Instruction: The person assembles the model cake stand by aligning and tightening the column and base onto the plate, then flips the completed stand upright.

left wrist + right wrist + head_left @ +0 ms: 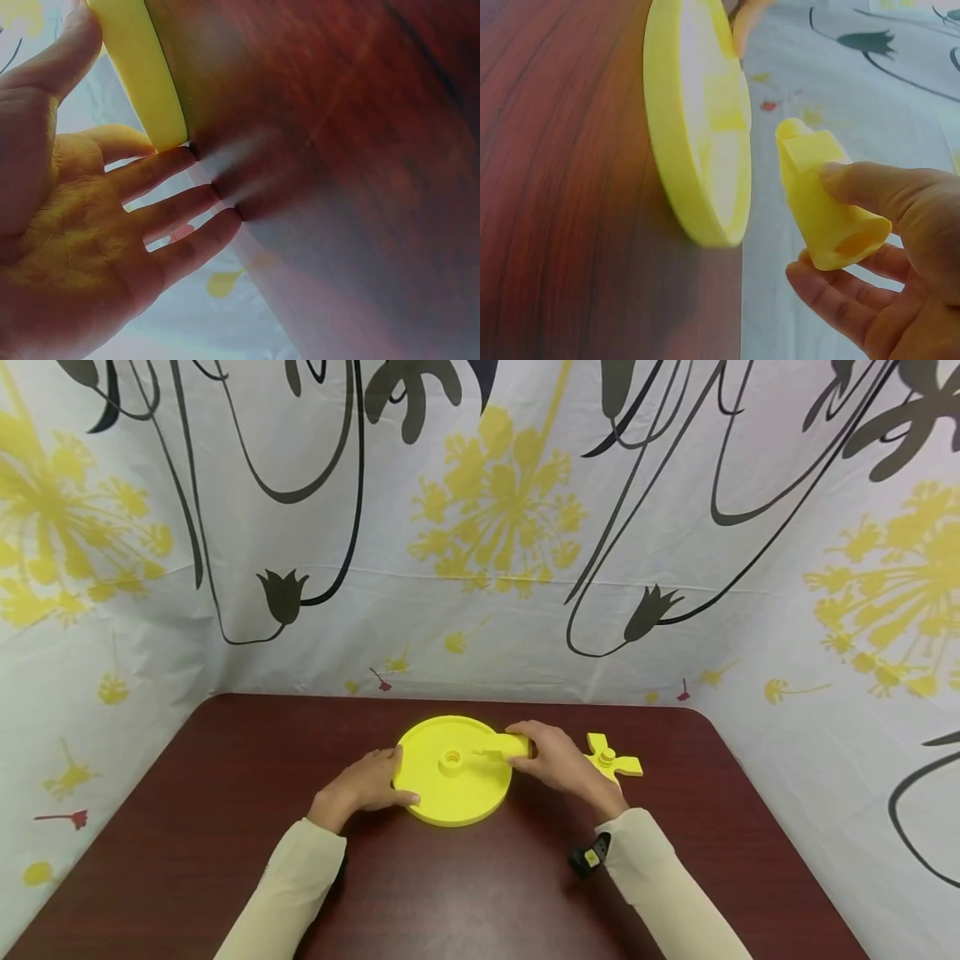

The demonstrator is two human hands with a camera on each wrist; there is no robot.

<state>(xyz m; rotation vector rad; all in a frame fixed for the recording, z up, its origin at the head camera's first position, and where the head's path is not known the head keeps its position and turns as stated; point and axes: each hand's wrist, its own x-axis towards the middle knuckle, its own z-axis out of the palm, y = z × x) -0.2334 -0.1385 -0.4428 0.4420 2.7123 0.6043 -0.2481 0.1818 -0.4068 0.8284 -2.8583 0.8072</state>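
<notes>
Yellow, the hollow tapered piece (817, 206) our right hand (557, 762) pinches could jolt the round yellow disc (461, 795) if our left hand (365, 783), straight-fingered at its rim, slips.

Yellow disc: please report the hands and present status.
Left hand touches yellow disc. Right hand pinches tapered piece, apart from disc. Bladed piece nearby; no obstruction seen.

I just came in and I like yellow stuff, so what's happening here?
Someone is busy with yellow parts on a dark red table. Their left hand touches the edge of a round disc, which lies flat. Their right hand holds a tapered piece above the disc, not touching it. Another part with arms lies on the table just past the right wrist, partly hidden.
</notes>
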